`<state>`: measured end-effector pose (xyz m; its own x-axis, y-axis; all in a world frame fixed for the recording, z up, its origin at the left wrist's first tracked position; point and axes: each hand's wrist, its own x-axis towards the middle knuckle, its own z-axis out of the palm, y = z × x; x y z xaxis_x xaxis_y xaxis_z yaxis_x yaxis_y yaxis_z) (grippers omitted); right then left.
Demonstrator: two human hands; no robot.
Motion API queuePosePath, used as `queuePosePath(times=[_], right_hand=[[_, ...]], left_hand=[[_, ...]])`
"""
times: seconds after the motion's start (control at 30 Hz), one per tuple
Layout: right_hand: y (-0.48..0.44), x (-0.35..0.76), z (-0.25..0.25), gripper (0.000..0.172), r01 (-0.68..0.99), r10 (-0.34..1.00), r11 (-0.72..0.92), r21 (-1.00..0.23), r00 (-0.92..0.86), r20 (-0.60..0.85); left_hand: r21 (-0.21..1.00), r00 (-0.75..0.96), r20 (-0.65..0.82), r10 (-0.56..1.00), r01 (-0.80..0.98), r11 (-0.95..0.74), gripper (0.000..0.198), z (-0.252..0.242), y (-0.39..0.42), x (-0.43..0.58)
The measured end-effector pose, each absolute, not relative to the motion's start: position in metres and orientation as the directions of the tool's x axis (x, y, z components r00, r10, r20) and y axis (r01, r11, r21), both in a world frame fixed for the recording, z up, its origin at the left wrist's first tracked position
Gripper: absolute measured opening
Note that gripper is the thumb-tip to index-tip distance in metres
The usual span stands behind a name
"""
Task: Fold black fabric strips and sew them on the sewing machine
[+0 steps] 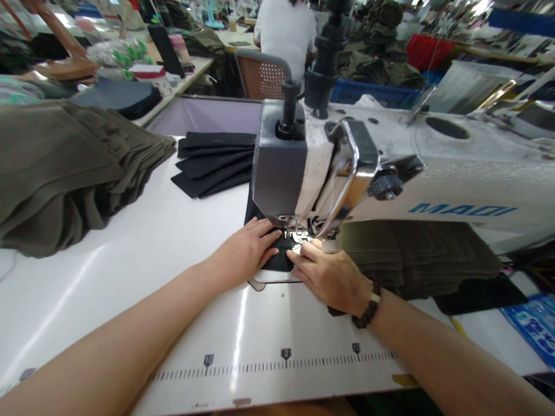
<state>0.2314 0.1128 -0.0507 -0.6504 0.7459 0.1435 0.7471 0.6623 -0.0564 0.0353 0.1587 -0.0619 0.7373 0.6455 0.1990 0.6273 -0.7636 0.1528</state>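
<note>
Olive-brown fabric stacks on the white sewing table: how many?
2. The left stack fans out at the table's left side; the right stack lies under the sewing machine's arm, right of the right hand. More could be hidden behind the machine.

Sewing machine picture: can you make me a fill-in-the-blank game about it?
1. By the sewing machine, the left hand rests on cloth coloured ____.
2. The hand with the beaded bracelet is the ____ one.
3. Between the two 10s on the ruler is the number ____.

Missing words: black; right; 0.
</note>
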Motion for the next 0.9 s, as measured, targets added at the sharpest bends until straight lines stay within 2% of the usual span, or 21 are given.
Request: queuePosePath(times=[0.17,0.3,0.53,0.9], right_hand=[[0.113,0.233,-0.052,0.026,0.725,0.725,0.686,-0.065,-0.674,0.139],[0.113,0.235,-0.053,0.022,0.642,0.652,0.758,-0.116,-0.74,0.167],[0.114,0.231,-0.053,0.028,0.767,0.765,0.639,-0.06,-0.625,0.157],[0.114,0.227,-0.052,0.034,0.806,0.804,0.59,-0.048,-0.58,0.134]], left_hand=[[0.118,0.754,0.203,0.624,0.614,-0.78,0.025,-0.061,0.156,0.033],[0.168,0.837,0.154,0.526,0.502,-0.848,0.023,-0.056,0.147,0.032],[0.239,0.811,0.136,0.569,0.53,-0.813,0.025,-0.053,0.153,0.035],[0.19,0.751,0.223,0.622,0.592,-0.783,0.024,-0.059,0.166,0.038]])
